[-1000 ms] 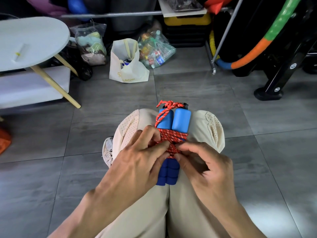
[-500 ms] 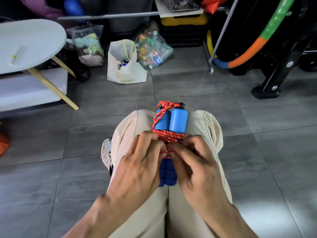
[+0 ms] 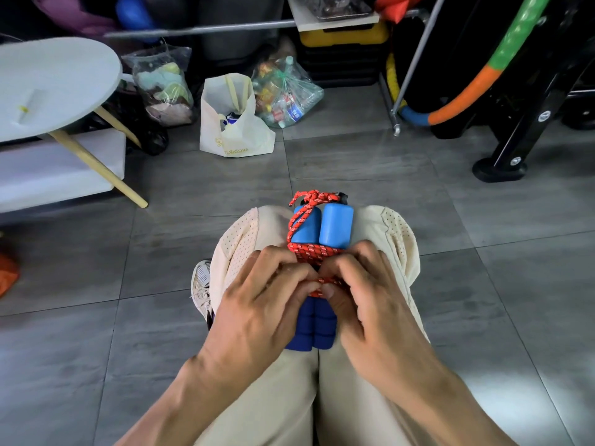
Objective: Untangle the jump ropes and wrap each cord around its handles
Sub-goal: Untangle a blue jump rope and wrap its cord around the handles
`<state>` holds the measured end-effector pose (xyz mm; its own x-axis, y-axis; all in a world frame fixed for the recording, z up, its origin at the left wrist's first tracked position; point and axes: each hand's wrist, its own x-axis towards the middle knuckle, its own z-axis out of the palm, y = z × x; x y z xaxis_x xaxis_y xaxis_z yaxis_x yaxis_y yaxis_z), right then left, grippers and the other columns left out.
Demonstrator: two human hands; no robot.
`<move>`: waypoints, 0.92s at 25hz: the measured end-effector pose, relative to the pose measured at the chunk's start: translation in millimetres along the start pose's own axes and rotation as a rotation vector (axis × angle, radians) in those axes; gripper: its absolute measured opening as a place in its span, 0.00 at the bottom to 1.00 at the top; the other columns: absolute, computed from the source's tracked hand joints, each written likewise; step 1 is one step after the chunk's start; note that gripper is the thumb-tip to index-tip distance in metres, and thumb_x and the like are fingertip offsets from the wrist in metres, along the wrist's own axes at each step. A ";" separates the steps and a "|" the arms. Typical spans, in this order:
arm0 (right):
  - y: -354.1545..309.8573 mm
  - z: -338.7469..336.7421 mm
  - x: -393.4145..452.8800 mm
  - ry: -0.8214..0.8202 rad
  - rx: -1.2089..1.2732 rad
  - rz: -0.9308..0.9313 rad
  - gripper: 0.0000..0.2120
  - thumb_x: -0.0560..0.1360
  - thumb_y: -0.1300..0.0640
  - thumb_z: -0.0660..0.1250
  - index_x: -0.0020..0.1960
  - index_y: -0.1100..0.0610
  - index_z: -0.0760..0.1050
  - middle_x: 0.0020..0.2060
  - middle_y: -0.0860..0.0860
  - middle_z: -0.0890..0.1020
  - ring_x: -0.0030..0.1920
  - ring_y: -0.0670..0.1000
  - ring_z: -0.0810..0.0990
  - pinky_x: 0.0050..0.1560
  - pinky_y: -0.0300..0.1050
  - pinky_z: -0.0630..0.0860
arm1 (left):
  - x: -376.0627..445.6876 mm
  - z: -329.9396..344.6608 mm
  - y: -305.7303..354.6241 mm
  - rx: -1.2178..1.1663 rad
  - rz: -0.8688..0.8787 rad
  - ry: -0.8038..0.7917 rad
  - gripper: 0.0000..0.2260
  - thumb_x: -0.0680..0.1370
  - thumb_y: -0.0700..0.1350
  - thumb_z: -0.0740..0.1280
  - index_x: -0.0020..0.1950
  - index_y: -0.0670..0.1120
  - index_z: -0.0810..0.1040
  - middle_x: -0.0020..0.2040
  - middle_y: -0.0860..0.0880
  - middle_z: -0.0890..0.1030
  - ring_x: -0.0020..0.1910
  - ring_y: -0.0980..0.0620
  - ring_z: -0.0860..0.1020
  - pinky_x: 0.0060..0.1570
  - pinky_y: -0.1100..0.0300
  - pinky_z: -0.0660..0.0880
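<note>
The two blue handles (image 3: 320,252) lie side by side along the person's closed knees (image 3: 380,226), long axis pointing straight away from the body, the smooth light-blue ends far and the ribbed darker grips near. The red cord (image 3: 314,251) is wound crosswise about the middle of the handles, with a knotted loop lying over their far end. Both hands meet on top of the handles, just nearer than the visible turns. The left hand (image 3: 257,304) and the right hand (image 3: 370,304) have fingers curled inward, each pinching a short stretch of cord between thumb and fingertips; whether this is the loose end is probably so, but the fingers hide it. Neither hand is nearer than the other. Any tucking would run across the handles.
</note>
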<state>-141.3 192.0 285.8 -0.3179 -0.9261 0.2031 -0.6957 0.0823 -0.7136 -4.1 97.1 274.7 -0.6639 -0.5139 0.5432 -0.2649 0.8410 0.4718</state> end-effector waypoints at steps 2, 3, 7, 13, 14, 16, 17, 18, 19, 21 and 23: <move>-1.1 -4.5 1.3 -0.076 0.005 0.011 0.02 0.78 0.57 0.61 0.49 0.54 0.72 0.48 0.44 0.68 0.49 0.49 0.70 0.49 0.38 0.66 | 0.6 -4.7 -0.2 -0.078 -0.060 -0.047 0.02 0.77 0.39 0.68 0.47 0.43 0.81 0.48 0.50 0.77 0.44 0.47 0.77 0.47 0.53 0.74; -1.4 -6.5 2.0 -0.109 0.003 0.013 0.02 0.77 0.57 0.61 0.49 0.54 0.72 0.47 0.44 0.68 0.49 0.49 0.69 0.50 0.38 0.66 | 0.7 -7.1 0.5 -0.115 -0.099 -0.073 0.02 0.76 0.39 0.69 0.47 0.43 0.81 0.48 0.51 0.77 0.44 0.47 0.77 0.46 0.53 0.75; 2.9 -11.3 5.8 -0.161 0.084 0.027 0.02 0.76 0.58 0.62 0.48 0.53 0.73 0.46 0.43 0.68 0.51 0.48 0.71 0.51 0.39 0.68 | 9.4 -14.4 3.4 -0.266 -0.251 -0.146 0.04 0.72 0.40 0.72 0.45 0.47 0.81 0.45 0.54 0.76 0.44 0.51 0.78 0.43 0.53 0.75; 11.7 -9.4 6.6 -0.074 0.190 -0.007 0.07 0.79 0.61 0.63 0.47 0.56 0.80 0.43 0.46 0.73 0.46 0.49 0.75 0.46 0.35 0.69 | 26.6 -18.2 -3.6 -0.267 -0.216 -0.262 0.05 0.69 0.46 0.76 0.40 0.49 0.81 0.39 0.55 0.76 0.38 0.54 0.77 0.37 0.57 0.75; 11.7 -7.9 5.2 -0.043 0.190 -0.016 0.06 0.79 0.61 0.64 0.48 0.57 0.80 0.43 0.47 0.74 0.46 0.48 0.76 0.46 0.35 0.70 | 29.5 -18.6 -4.6 -0.241 -0.217 -0.289 0.06 0.69 0.48 0.76 0.40 0.51 0.80 0.38 0.55 0.76 0.37 0.55 0.76 0.37 0.58 0.75; 10.0 -6.4 1.3 0.010 0.278 0.012 0.05 0.78 0.62 0.66 0.50 0.57 0.79 0.44 0.46 0.78 0.47 0.47 0.80 0.48 0.36 0.74 | 33.9 -19.6 -5.3 -0.190 -0.230 -0.325 0.08 0.67 0.52 0.76 0.40 0.54 0.78 0.37 0.56 0.74 0.37 0.55 0.75 0.35 0.58 0.74; 8.9 -7.8 -0.3 0.023 0.347 0.053 0.05 0.76 0.63 0.67 0.51 0.56 0.78 0.44 0.45 0.80 0.46 0.47 0.81 0.47 0.37 0.76 | 35.1 -19.4 -5.0 -0.163 -0.229 -0.332 0.09 0.67 0.54 0.76 0.41 0.55 0.78 0.37 0.55 0.74 0.37 0.55 0.74 0.35 0.57 0.74; 8.4 -10.0 -1.3 0.025 0.406 0.094 0.06 0.75 0.65 0.68 0.50 0.57 0.77 0.42 0.45 0.81 0.44 0.47 0.82 0.45 0.37 0.76 | 35.5 -18.6 -4.3 -0.142 -0.225 -0.330 0.10 0.67 0.55 0.75 0.41 0.55 0.77 0.37 0.55 0.73 0.37 0.55 0.74 0.35 0.55 0.74; 7.9 -12.1 -2.2 0.016 0.440 0.113 0.08 0.73 0.67 0.68 0.48 0.57 0.76 0.40 0.45 0.81 0.41 0.47 0.82 0.42 0.36 0.76 | 35.2 -17.7 -3.3 -0.129 -0.224 -0.323 0.10 0.66 0.56 0.75 0.40 0.55 0.77 0.37 0.55 0.73 0.37 0.55 0.74 0.35 0.54 0.74; 7.3 -14.6 -4.9 -0.002 0.415 0.095 0.11 0.69 0.71 0.68 0.45 0.56 0.74 0.36 0.46 0.80 0.35 0.46 0.80 0.37 0.37 0.74 | 34.2 -15.5 -0.6 -0.115 -0.231 -0.297 0.11 0.66 0.58 0.74 0.40 0.55 0.78 0.37 0.55 0.73 0.36 0.55 0.74 0.35 0.53 0.74; 8.1 -15.6 -7.1 0.013 0.342 0.065 0.11 0.69 0.70 0.71 0.45 0.56 0.75 0.37 0.48 0.81 0.36 0.46 0.81 0.36 0.42 0.77 | 33.0 -12.5 3.7 -0.090 -0.254 -0.261 0.12 0.65 0.60 0.74 0.39 0.55 0.78 0.36 0.56 0.72 0.35 0.57 0.73 0.33 0.55 0.73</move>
<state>-154.7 205.0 289.0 -0.3646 -0.9179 0.1567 -0.4185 0.0112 -0.9082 -18.2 81.1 303.0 -0.7441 -0.6338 0.2111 -0.3893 0.6682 0.6340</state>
